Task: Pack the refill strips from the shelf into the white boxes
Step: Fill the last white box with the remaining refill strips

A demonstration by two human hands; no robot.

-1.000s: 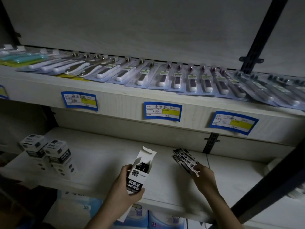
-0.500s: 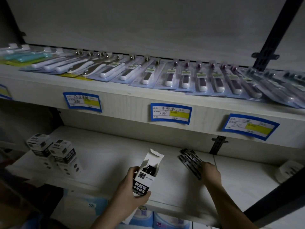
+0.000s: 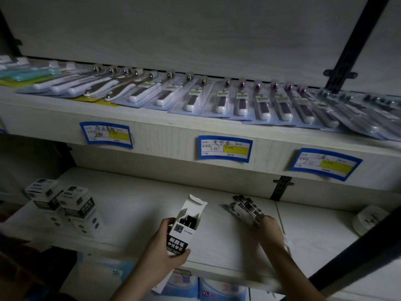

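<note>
My left hand (image 3: 161,249) grips an open white box (image 3: 184,230) with black print, its top flap up and dark refills showing inside. It is held over the front of the lower shelf (image 3: 138,213). To the right, my right hand (image 3: 270,228) is closed on the near end of a bundle of black-and-white refill strips (image 3: 244,206) that rests low on the shelf. Two closed white boxes (image 3: 63,202) stand at the left of the same shelf.
The upper shelf (image 3: 173,131) carries a long row of blister-packed toothbrushes (image 3: 219,101) and blue-and-yellow price tags (image 3: 225,148). A black upright (image 3: 347,46) and a black diagonal bar (image 3: 355,257) cross the right side. A white roll (image 3: 368,219) lies far right. Blue packs (image 3: 195,287) sit below.
The view has shifted a little. My right hand has lowered the refill strips toward the shelf surface and its wrist has moved slightly right. My left hand keeps the open box in place.
</note>
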